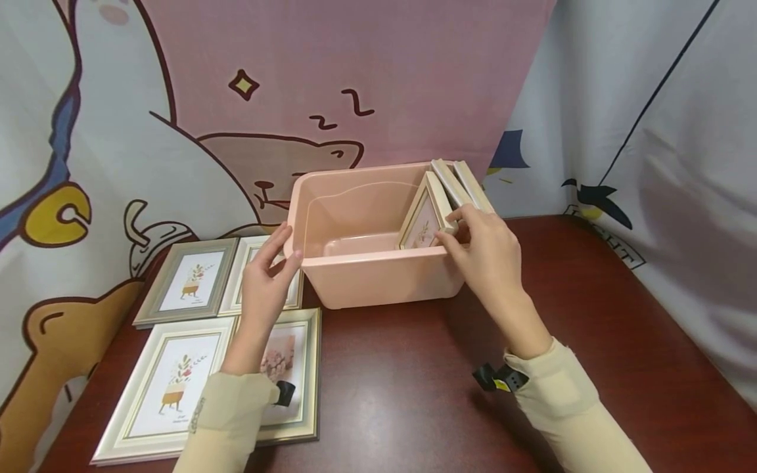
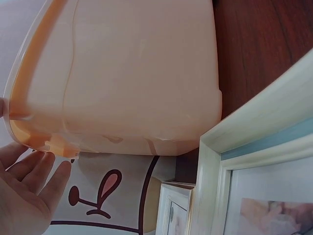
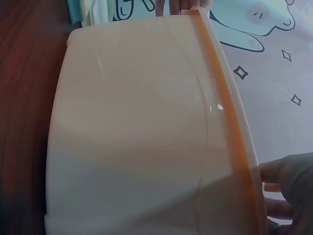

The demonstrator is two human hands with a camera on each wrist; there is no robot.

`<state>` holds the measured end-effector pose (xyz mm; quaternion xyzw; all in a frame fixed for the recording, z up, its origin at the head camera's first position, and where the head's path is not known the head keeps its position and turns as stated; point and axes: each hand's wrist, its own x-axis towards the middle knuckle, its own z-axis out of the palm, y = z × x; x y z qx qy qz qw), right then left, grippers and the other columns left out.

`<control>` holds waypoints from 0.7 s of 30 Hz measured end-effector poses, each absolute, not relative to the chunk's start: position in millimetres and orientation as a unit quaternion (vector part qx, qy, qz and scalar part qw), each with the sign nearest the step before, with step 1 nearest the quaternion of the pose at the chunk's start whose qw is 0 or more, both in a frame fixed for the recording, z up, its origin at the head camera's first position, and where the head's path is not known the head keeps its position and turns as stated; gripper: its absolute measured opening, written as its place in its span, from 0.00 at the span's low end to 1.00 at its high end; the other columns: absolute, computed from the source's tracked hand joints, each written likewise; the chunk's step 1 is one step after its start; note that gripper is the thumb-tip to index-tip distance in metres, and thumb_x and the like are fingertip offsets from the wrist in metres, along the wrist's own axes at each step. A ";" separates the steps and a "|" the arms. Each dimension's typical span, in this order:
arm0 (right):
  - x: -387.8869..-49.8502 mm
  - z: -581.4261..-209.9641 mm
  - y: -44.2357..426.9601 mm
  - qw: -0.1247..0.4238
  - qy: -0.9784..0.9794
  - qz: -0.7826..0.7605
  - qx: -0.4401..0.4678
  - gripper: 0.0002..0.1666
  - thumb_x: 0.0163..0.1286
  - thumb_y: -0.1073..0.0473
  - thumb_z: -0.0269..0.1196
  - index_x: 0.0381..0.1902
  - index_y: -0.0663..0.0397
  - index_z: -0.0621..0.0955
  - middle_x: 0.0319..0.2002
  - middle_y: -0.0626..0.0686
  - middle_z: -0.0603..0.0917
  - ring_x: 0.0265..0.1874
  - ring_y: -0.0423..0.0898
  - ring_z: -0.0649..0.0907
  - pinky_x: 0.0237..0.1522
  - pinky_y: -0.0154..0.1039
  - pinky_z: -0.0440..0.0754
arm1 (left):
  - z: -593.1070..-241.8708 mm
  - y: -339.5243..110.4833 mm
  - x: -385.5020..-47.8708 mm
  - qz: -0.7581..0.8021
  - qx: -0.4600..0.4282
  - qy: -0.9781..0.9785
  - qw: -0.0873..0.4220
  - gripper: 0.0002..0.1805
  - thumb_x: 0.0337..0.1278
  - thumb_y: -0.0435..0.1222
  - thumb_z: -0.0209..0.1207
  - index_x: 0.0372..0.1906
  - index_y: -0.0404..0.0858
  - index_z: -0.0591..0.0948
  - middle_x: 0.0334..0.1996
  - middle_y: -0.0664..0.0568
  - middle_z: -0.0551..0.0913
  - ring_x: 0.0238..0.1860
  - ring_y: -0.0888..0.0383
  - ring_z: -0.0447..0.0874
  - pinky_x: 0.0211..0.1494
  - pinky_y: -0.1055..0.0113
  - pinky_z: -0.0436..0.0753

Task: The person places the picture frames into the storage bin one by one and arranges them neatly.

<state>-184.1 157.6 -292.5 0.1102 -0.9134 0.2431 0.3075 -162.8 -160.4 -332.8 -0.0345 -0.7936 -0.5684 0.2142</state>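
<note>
A pink plastic bin (image 1: 378,279) stands on the table, partly filled on its right side. With its thumb and fingers, my left hand (image 1: 266,282) grips the bin's left rim; the left wrist view shows those fingers (image 2: 36,171) against the rim's outer side. My right hand (image 1: 491,253) reaches over the right end and pinches the top edge of a small cream picture frame (image 1: 422,220), which leans upright inside. Behind that lean two more frames (image 1: 452,184), partly covered by the hand. In the right wrist view the bin's wall hides what the right hand (image 3: 293,191) holds.
Left of the bin lie a grey-brown picture frame (image 1: 150,302), a white one (image 1: 227,289), a larger white one (image 1: 133,394) and a gold-edged one (image 1: 313,374). The left arm covers parts of them. A printed curtain (image 1: 414,79) hangs behind the dark wooden table (image 1: 402,387).
</note>
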 end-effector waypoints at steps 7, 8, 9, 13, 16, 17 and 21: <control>-180.8 -296.5 160.8 0.337 -0.894 0.264 0.130 0.16 0.61 0.52 0.73 0.44 0.51 0.85 0.33 0.54 0.86 0.37 0.52 0.82 0.37 0.53 0.80 | -332.9 -160.7 -163.0 -0.570 -0.031 -0.793 0.212 0.25 0.67 0.36 0.60 0.68 0.38 0.75 0.71 0.54 0.72 0.70 0.55 0.73 0.64 0.68 0.80; -180.3 -297.2 161.9 0.342 -0.891 0.267 0.134 0.15 0.61 0.53 0.73 0.43 0.52 0.85 0.34 0.54 0.85 0.37 0.52 0.82 0.37 0.52 0.80 | -332.7 -160.3 -163.0 -0.570 -0.030 -0.793 0.211 0.25 0.67 0.36 0.60 0.68 0.39 0.75 0.71 0.54 0.72 0.70 0.56 0.73 0.65 0.66 0.80; -179.9 -298.2 163.3 0.348 -0.887 0.270 0.137 0.15 0.61 0.53 0.73 0.43 0.52 0.85 0.34 0.54 0.85 0.37 0.52 0.82 0.37 0.52 0.80 | -332.6 -160.1 -163.0 -0.571 -0.030 -0.793 0.210 0.25 0.67 0.36 0.60 0.68 0.39 0.75 0.71 0.54 0.72 0.70 0.56 0.73 0.65 0.64 0.80; -177.9 -301.8 170.5 0.365 -0.875 0.285 0.143 0.12 0.61 0.57 0.73 0.41 0.54 0.86 0.35 0.55 0.85 0.36 0.53 0.81 0.36 0.50 0.79 | -332.5 -159.4 -162.5 -0.572 -0.028 -0.793 0.206 0.25 0.67 0.36 0.60 0.68 0.39 0.75 0.72 0.55 0.72 0.70 0.56 0.72 0.66 0.63 0.80; -177.3 -303.5 177.0 0.374 -0.866 0.300 0.142 0.10 0.60 0.59 0.73 0.40 0.55 0.86 0.36 0.55 0.85 0.35 0.53 0.81 0.36 0.48 0.77 | -332.5 -159.3 -162.1 -0.572 -0.027 -0.793 0.207 0.25 0.67 0.36 0.60 0.68 0.39 0.75 0.72 0.55 0.72 0.70 0.56 0.72 0.66 0.63 0.80; -177.2 -303.9 179.0 0.376 -0.864 0.303 0.142 0.10 0.60 0.60 0.73 0.39 0.55 0.86 0.36 0.55 0.85 0.35 0.53 0.81 0.36 0.47 0.76 | -332.4 -159.4 -161.9 -0.572 -0.026 -0.793 0.207 0.25 0.67 0.36 0.60 0.68 0.39 0.75 0.72 0.55 0.72 0.70 0.56 0.72 0.66 0.63 0.80; -177.4 -304.2 185.8 0.384 -0.856 0.315 0.140 0.10 0.60 0.63 0.73 0.39 0.57 0.87 0.35 0.56 0.85 0.33 0.52 0.79 0.35 0.43 0.72 | -332.4 -159.9 -162.1 -0.571 -0.024 -0.793 0.210 0.25 0.67 0.36 0.60 0.68 0.39 0.75 0.71 0.55 0.72 0.70 0.57 0.72 0.65 0.67 0.80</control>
